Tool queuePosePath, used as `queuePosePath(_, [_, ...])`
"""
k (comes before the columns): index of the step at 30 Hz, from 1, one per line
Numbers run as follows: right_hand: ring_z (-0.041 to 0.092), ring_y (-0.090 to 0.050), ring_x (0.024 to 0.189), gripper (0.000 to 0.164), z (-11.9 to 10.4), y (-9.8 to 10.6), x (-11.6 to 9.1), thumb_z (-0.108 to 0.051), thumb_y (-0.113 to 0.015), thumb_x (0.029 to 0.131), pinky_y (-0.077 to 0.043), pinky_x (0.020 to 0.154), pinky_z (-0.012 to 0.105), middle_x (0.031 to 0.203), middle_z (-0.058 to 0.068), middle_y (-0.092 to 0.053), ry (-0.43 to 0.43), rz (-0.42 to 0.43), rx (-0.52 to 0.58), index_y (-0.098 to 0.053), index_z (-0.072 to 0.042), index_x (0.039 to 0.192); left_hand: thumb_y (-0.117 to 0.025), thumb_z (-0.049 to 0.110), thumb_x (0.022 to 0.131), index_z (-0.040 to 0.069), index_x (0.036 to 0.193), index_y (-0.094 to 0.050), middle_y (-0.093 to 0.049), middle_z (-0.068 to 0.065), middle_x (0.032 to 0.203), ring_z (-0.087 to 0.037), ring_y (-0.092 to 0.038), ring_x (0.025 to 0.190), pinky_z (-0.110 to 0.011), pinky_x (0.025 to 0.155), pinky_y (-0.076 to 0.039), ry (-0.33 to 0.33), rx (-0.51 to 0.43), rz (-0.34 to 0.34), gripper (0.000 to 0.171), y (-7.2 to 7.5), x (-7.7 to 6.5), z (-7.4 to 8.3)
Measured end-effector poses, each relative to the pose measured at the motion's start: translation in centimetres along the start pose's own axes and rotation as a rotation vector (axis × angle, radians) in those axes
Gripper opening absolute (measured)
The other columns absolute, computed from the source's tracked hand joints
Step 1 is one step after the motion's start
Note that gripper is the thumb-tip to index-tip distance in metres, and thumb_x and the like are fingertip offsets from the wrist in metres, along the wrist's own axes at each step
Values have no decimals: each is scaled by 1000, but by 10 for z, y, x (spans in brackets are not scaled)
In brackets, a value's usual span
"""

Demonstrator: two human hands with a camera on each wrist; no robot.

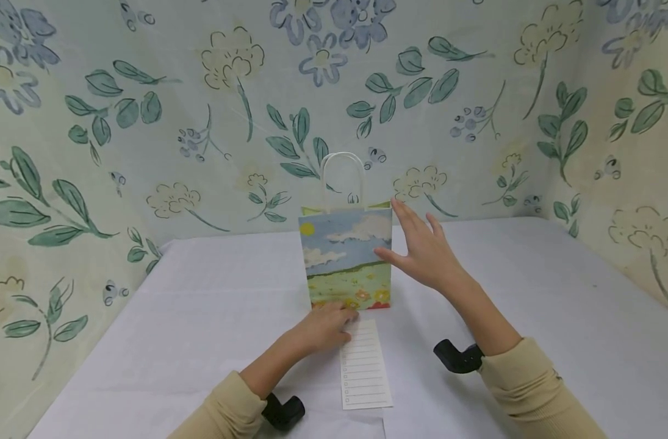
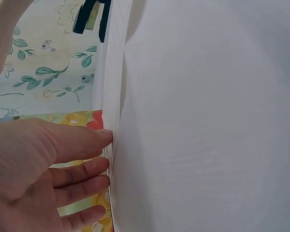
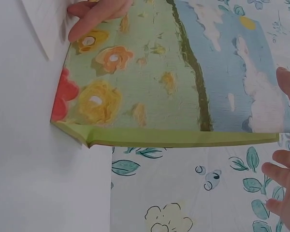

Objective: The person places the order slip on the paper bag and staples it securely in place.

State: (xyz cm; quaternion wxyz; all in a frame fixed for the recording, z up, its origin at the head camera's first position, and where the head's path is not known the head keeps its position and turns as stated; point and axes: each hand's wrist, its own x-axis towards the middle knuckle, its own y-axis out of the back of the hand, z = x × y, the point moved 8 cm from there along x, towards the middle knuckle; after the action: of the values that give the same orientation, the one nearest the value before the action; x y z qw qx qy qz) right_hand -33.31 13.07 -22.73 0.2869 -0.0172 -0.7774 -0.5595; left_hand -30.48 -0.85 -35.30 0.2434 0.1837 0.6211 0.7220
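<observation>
A paper gift bag point(image 1: 349, 244) stands upright on the white cloth, printed with sky, clouds and a flowery meadow. Its white twisted handles point(image 1: 343, 156) stick up. In front of its base lies a narrow lined checklist sheet point(image 1: 365, 372) with small boxes down one side. My left hand point(image 1: 325, 329) rests its fingertips at the sheet's far end, close to the bag's lower edge; in the left wrist view the thumb point(image 2: 89, 141) and fingers are extended. Spread at the bag's right side, my right hand point(image 1: 424, 253) has its thumb and fingertips at the bag's front and upper edge.
White cloth point(image 1: 229, 317) covers the table. Floral fabric point(image 1: 218, 122) hangs behind it and along the sides. Black curved mounts point(image 1: 459, 357) sit at both wrists, beside the rolled beige sleeves point(image 1: 537, 384).
</observation>
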Motion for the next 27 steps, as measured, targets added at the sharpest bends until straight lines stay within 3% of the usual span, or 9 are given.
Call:
queuePosePath(12, [34,-25,136,92,-3,5,3,-47,-59,82,-4,111,54,152,13,-16,11,34,3,-7,-9,147,-62,17,85,15,121,-58,-59,1,100,-13,-53,93,-28,78,-43,13,-70,-47,37,2,1,3])
queuePosePath(20, [34,-26,136,89,-7,9,5,-45,-60,83,-5,111,55,152,12,-18,16,60,31,-8,-10,147,-61,9,83,12,117,-58,-56,3,91,-9,-47,81,-24,71,-41,43,-178,-73,35,-4,4,2])
queuePosePath(27, [32,-22,138,86,-10,13,9,-43,-60,83,-6,110,56,152,12,-19,24,92,54,-11,-10,146,-63,8,82,14,112,-56,-58,0,110,-12,-54,97,-27,80,-45,56,-223,-57,32,-5,3,1])
